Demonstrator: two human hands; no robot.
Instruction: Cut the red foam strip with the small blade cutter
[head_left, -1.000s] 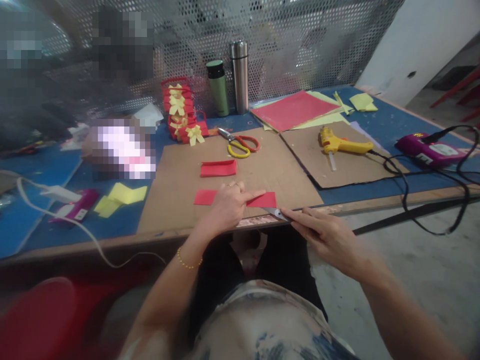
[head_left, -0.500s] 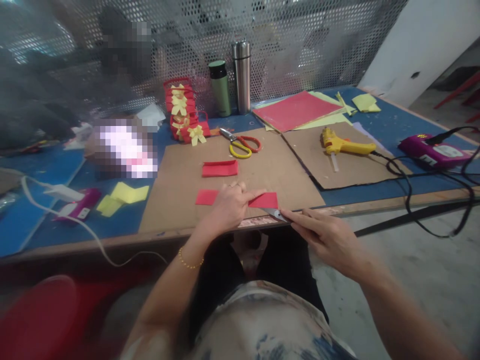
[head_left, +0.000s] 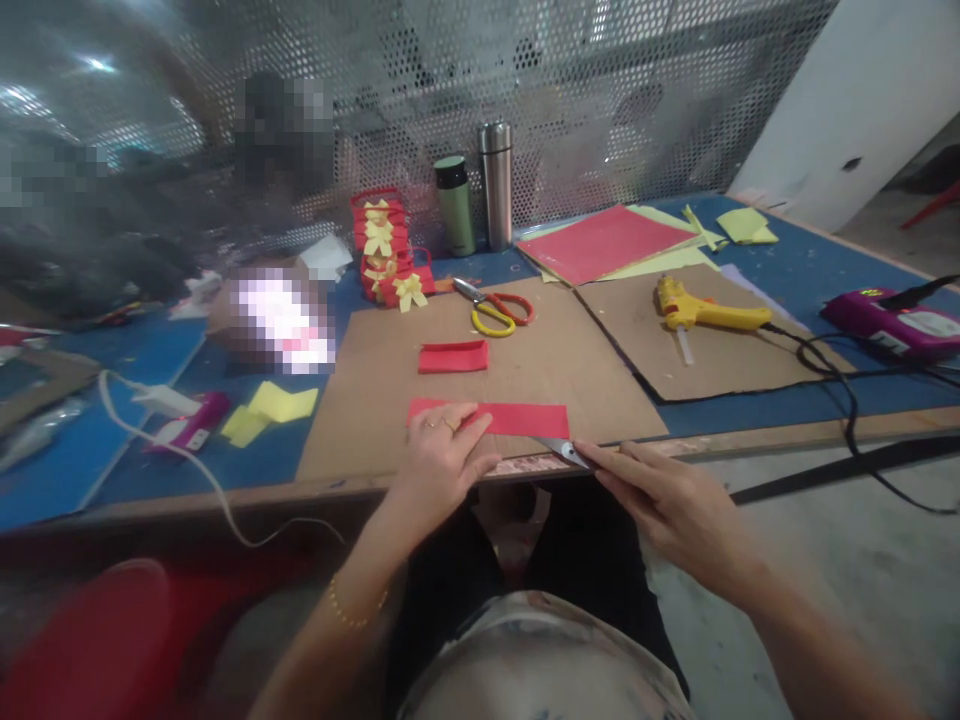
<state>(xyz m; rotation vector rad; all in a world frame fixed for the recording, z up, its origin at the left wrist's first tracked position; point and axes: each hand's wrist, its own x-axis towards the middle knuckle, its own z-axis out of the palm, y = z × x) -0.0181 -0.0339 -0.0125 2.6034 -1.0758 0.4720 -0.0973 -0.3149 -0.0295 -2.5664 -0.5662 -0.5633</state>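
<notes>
A long red paper strip [head_left: 517, 419] lies flat on a brown cardboard sheet [head_left: 540, 350] near the table's front edge. My left hand [head_left: 441, 460] rests on the strip's left part, fingers pressing it down. My right hand [head_left: 667, 500] grips a metal blade [head_left: 559, 448] whose tip touches the strip's lower right corner. A second, folded red piece [head_left: 453, 356] lies just behind the strip.
Scissors [head_left: 495, 308] with red and yellow handles, a yellow glue gun [head_left: 705, 314], two flasks [head_left: 480, 190], stacked red and yellow paper sheets [head_left: 607, 242], and red boxes with yellow bows [head_left: 386, 255] lie behind. A purple device [head_left: 892, 325] with black cables is at right.
My left hand has slid back toward the left end of the strip, uncovering its middle. The camera has tipped down a little. My right hand still has the blade at the strip's corner.
</notes>
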